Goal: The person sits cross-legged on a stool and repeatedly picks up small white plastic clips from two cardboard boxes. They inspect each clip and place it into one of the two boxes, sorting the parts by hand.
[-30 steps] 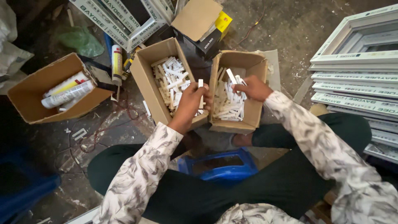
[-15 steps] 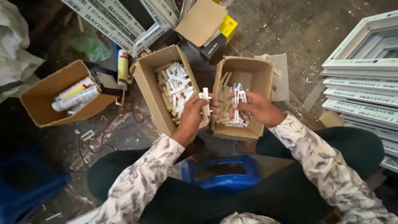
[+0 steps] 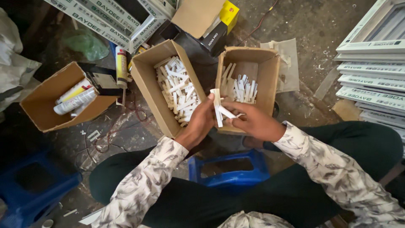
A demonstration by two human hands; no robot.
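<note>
Left hand [image 3: 201,123] pinching upright white strip [image 3: 217,107] between thumb and fingers. Right hand [image 3: 253,122] closed narrow on second white piece [image 3: 228,112], angled against the strip. Both held above near edges of two open boxes: left box [image 3: 148,90] full of white pieces, right box [image 3: 270,80] part full. Far left, third box [image 3: 46,99] with tubes [image 3: 75,101]. Blue stool [image 3: 230,173] near, between knees. Window frames [image 3: 371,80] stacked right.

I see matt brown cardboard boxes [image 3: 171,84], smooth white plastic strips [image 3: 219,110] at twelve o'clock from my hands, a glossy blue plastic stool [image 3: 230,177], and a rough, dusty concrete floor [image 3: 308,25].
</note>
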